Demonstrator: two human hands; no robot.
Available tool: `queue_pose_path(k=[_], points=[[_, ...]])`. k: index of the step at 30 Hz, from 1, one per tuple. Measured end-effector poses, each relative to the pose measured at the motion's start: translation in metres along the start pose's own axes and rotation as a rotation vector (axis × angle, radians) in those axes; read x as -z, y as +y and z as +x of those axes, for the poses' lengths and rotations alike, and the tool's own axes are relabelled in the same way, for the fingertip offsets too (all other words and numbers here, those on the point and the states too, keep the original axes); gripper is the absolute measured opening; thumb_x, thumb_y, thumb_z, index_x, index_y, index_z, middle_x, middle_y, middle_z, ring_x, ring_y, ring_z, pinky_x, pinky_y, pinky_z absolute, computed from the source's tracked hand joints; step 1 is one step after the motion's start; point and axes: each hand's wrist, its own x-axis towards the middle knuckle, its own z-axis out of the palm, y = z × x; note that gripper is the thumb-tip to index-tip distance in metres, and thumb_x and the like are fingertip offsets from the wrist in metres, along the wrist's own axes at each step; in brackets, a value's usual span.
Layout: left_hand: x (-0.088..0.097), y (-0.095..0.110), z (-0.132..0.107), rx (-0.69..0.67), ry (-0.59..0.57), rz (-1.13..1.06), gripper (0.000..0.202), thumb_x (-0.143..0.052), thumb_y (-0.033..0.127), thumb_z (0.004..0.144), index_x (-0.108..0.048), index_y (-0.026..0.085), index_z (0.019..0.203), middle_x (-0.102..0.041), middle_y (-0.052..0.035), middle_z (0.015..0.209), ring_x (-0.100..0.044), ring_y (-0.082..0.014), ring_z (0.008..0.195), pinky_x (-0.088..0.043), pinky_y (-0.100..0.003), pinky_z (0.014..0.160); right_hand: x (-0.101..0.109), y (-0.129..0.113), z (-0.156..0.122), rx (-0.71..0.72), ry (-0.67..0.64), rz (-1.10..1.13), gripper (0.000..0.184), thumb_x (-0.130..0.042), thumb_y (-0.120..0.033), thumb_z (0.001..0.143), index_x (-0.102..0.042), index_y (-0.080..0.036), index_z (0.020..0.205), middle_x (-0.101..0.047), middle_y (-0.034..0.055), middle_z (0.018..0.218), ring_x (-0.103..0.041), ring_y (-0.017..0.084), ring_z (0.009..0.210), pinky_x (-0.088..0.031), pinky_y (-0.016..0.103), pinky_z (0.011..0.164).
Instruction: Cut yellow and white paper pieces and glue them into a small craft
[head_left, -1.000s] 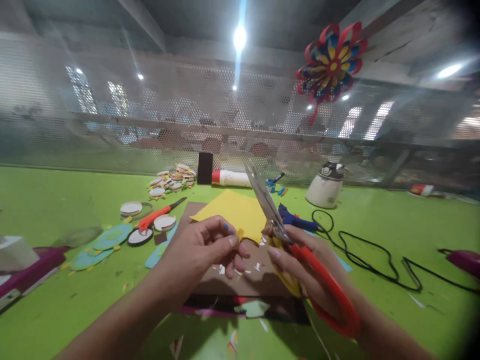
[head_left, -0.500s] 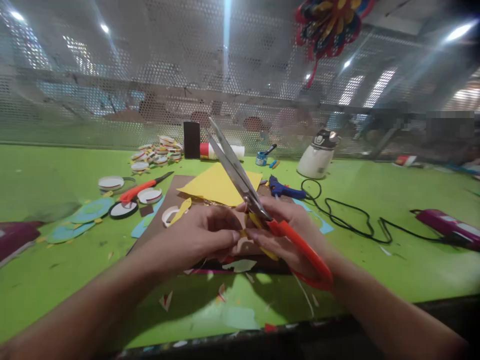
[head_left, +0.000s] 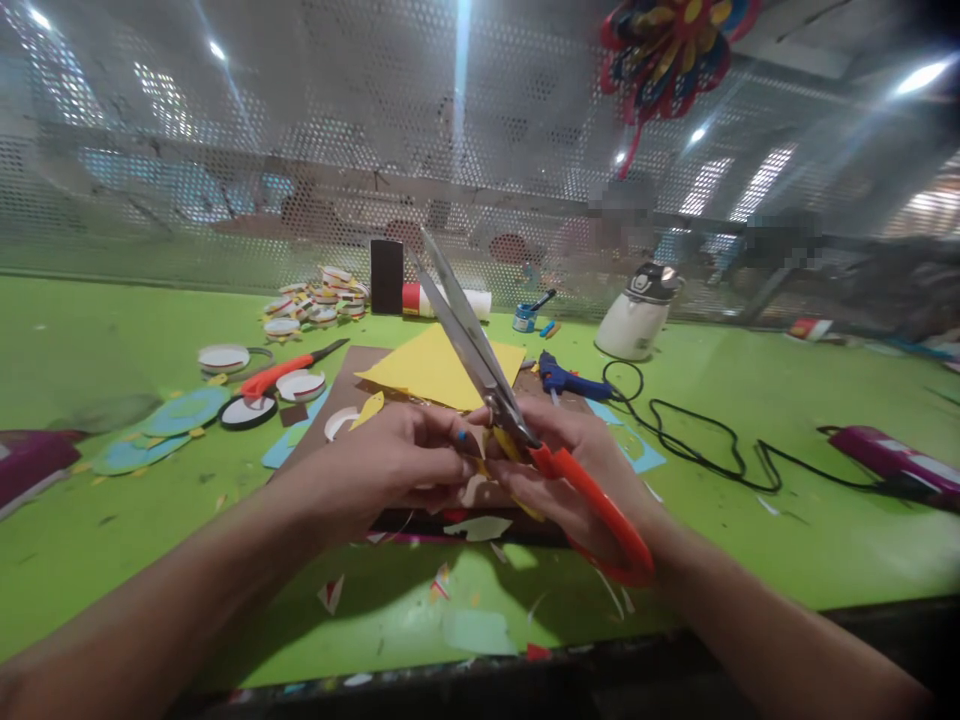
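Observation:
Scissors (head_left: pixel 472 350) with red-orange handles rest in my right hand (head_left: pixel 577 465), their long blades pointing up and leftward, slightly parted. The same hand also keeps a small yellow paper piece (head_left: pixel 517 480) between its fingers, under the blades. My left hand (head_left: pixel 405 460) is closed, its fingertips pinched at the piece's left end; the exact contact is partly hidden. A small blue spot shows at one left fingertip. Behind the hands lies a yellow sheet (head_left: pixel 439 365) on a brown board (head_left: pixel 349 385). A yellow leaf-shaped piece (head_left: pixel 367 410) lies beside my left hand.
At left are an orange-handled cutter (head_left: pixel 277 375), tape rolls and light-blue discs (head_left: pixel 191 410). A blue glue gun (head_left: pixel 574 380) trails its black cord to a purple power strip (head_left: pixel 892 460). Farther back stand a phone (head_left: pixel 387 277), a heap of white rings (head_left: pixel 322 300) and a kettle (head_left: pixel 637 310).
My left fingers have shifted slightly left and curled more, baring the blue spot. My right hand and the scissors have moved only a little; the view has shifted slightly.

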Motion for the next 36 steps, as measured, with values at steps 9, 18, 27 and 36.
queue_pose_path(k=[9, 18, 27, 36], points=[[-0.007, -0.004, 0.007, -0.059, 0.121, -0.321, 0.006, -0.070, 0.014, 0.073, -0.065, 0.013, 0.075, -0.062, -0.0002, 0.065, -0.055, -0.0047, 0.055, -0.047, -0.015, 0.058, -0.003, 0.004, -0.002, -0.014, 0.142, -0.035, 0.031, -0.059, -0.014, 0.076, -0.062, -0.017, 0.107, -0.069, 0.0050, 0.090, -0.064, 0.015, 0.073, -0.054, 0.025, 0.061], [-0.010, -0.010, 0.011, -0.113, 0.164, -0.349, 0.014, -0.075, 0.019, 0.071, -0.064, 0.011, 0.073, -0.066, -0.0029, 0.069, -0.057, -0.0061, 0.059, -0.046, -0.017, 0.059, -0.007, 0.008, -0.004, -0.043, 0.296, -0.031, 0.031, -0.061, -0.021, 0.078, -0.059, -0.017, 0.108, -0.066, 0.0045, 0.088, -0.062, 0.018, 0.081, -0.052, 0.029, 0.065], [0.008, -0.003, 0.009, -0.305, 0.280, -0.157, 0.015, -0.072, 0.025, 0.073, -0.063, 0.013, 0.074, -0.063, -0.0006, 0.069, -0.056, -0.0092, 0.064, -0.042, -0.021, 0.061, -0.002, 0.001, 0.002, -0.084, 0.226, -0.123, 0.026, -0.058, -0.030, 0.083, -0.061, -0.016, 0.106, -0.068, 0.0060, 0.089, -0.062, 0.016, 0.072, -0.052, 0.030, 0.067], [0.047, 0.023, -0.003, -0.497, 0.565, -0.291, 0.013, -0.071, 0.017, 0.072, -0.058, 0.013, 0.074, -0.068, -0.0053, 0.078, -0.065, -0.0172, 0.082, -0.048, -0.029, 0.077, 0.013, 0.006, -0.005, -0.110, -0.081, -0.451, 0.034, -0.045, -0.046, 0.090, -0.065, -0.019, 0.090, -0.062, 0.0012, 0.065, -0.055, 0.016, 0.057, -0.041, 0.025, 0.051]])
